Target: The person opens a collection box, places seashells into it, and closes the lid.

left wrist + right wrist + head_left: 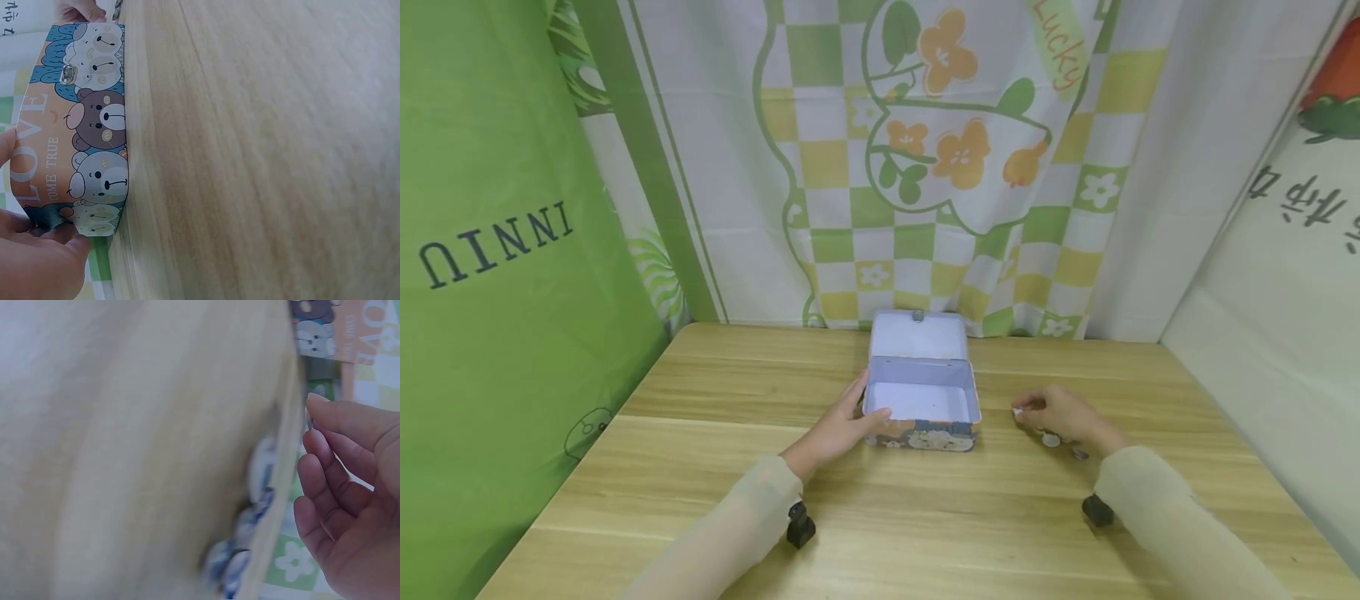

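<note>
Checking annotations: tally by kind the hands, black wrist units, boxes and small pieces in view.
Hands: 2 (left hand, right hand)
Black wrist units: 2 (left unit, right unit)
Boxes: 1 (open box)
Pinched piece, in the right hand: 1
Total: 6. Loose pieces are left out: too blurred and overlapping to count exactly.

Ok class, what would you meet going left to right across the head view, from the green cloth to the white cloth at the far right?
Green cloth → left hand → open box → right hand → white cloth
</note>
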The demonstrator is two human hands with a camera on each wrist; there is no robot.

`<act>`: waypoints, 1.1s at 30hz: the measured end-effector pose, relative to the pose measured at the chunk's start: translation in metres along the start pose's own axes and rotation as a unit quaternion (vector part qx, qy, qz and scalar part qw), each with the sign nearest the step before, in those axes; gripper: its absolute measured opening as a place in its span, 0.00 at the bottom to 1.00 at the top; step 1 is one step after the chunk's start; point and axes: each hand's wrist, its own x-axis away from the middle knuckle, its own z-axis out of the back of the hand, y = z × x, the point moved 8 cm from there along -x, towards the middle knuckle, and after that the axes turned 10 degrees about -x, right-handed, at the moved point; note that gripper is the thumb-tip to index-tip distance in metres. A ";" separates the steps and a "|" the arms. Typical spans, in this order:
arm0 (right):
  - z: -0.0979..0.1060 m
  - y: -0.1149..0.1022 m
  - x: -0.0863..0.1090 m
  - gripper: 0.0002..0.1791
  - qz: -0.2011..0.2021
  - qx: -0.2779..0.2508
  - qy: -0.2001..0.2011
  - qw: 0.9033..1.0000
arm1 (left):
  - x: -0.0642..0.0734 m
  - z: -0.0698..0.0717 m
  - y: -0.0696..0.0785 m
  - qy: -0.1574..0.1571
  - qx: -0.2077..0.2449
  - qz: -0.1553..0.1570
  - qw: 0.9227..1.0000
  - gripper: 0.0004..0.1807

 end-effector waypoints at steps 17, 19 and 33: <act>0.013 -0.078 -0.006 0.18 0.134 0.028 0.042 0.990 | 0.002 0.002 0.005 0.000 0.003 0.005 1.000 0.51; 0.010 -0.086 -0.009 0.16 0.149 0.030 0.045 0.987 | 0.002 0.002 0.005 0.001 0.002 0.004 1.000 0.51; -0.032 -0.127 -0.030 0.14 0.181 0.014 0.020 0.983 | 0.000 0.002 0.004 0.003 0.003 -0.003 1.000 0.51</act>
